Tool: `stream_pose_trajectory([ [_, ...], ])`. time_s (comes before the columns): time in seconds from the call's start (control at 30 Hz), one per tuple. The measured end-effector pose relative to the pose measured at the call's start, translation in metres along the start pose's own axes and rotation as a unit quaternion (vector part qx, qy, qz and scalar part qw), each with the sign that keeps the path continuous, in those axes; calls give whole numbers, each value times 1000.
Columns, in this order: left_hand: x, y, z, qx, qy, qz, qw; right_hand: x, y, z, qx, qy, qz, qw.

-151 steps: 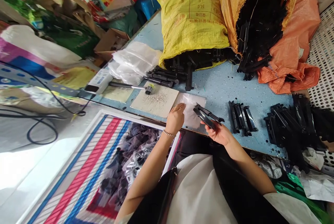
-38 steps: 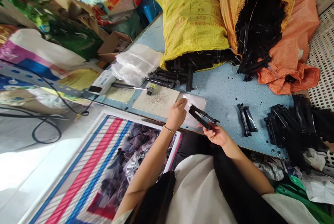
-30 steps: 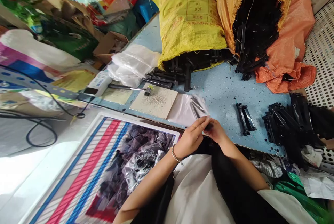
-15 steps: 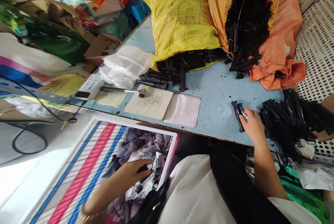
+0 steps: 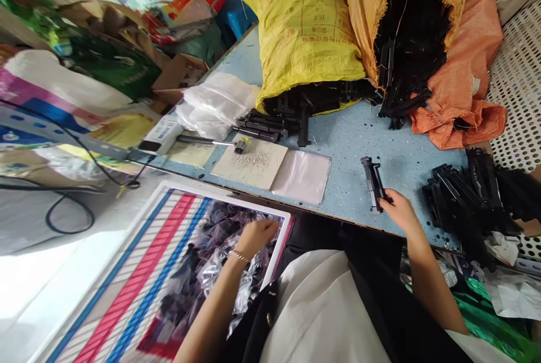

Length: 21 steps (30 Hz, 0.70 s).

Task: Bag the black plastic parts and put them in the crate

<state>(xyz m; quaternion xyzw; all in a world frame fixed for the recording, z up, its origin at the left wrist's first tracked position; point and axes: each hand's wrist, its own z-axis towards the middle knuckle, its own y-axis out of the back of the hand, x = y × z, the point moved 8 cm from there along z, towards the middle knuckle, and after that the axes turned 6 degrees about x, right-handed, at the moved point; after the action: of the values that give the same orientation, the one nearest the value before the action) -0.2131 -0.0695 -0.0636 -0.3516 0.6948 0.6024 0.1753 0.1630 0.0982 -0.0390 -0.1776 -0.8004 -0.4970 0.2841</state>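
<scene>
My right hand (image 5: 399,209) is over the table's front part, fingers closed on the lower end of a slim black plastic part (image 5: 372,182). It looks like two narrow pieces side by side, with a greyish sheen on one. My left hand (image 5: 256,237), a bracelet at its wrist, hovers over a striped bag with a white rim (image 5: 276,250). Bagged dark parts (image 5: 220,233) in clear plastic fill it. Blur hides whether those left fingers hold anything. To the right of my right hand lies a pile of black parts (image 5: 460,199).
A yellow sack (image 5: 308,30) and an orange sack (image 5: 359,8) spill black parts onto the blue table (image 5: 338,137). Clear plastic bags (image 5: 302,177) lie beside a board (image 5: 262,168) with a hammer-like tool (image 5: 207,140) on it. A perforated white crate (image 5: 518,81) stands right.
My left hand has risen from among the bagged parts toward the table edge. My right hand has shifted slightly left with the black part, away from the pile. The view has shifted a little.
</scene>
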Motion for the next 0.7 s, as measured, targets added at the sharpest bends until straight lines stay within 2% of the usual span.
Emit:
stream_pose_trajectory([
  [0.1, -56, -16, 48, -61, -40, 64, 995, 27, -34, 6, 37, 40, 116, 992],
  [0.13, -77, -22, 61, -87, -54, 114, 988, 35, -43, 8, 48, 48, 137, 988],
  [0.2, -106, -38, 86, -84, -72, 182, 977, 43, -57, 9, 68, 53, 171, 982],
  [0.23, -112, -43, 97, -75, -76, 197, 975, 44, -61, 9, 74, 52, 189, 978],
  [0.3, -109, -42, 113, -60, -63, 161, 983, 40, -65, 8, 80, 41, 244, 965],
  [0.4, -78, -28, 127, -46, -8, -11, 999, 29, -69, 5, 86, 7, 363, 928],
  [0.47, -58, -22, 132, -34, 21, -154, 987, 28, -73, 3, 103, -11, 436, 894],
  [0.57, -41, -23, 134, -23, 44, -312, 949, 40, -80, 2, 141, -16, 509, 849],
  [0.63, -36, -25, 133, -27, 58, -355, 933, 51, -84, 2, 168, -19, 533, 829],
  [0.7, -36, -24, 132, -47, 58, -359, 930, 61, -87, 1, 188, -20, 544, 817],
])
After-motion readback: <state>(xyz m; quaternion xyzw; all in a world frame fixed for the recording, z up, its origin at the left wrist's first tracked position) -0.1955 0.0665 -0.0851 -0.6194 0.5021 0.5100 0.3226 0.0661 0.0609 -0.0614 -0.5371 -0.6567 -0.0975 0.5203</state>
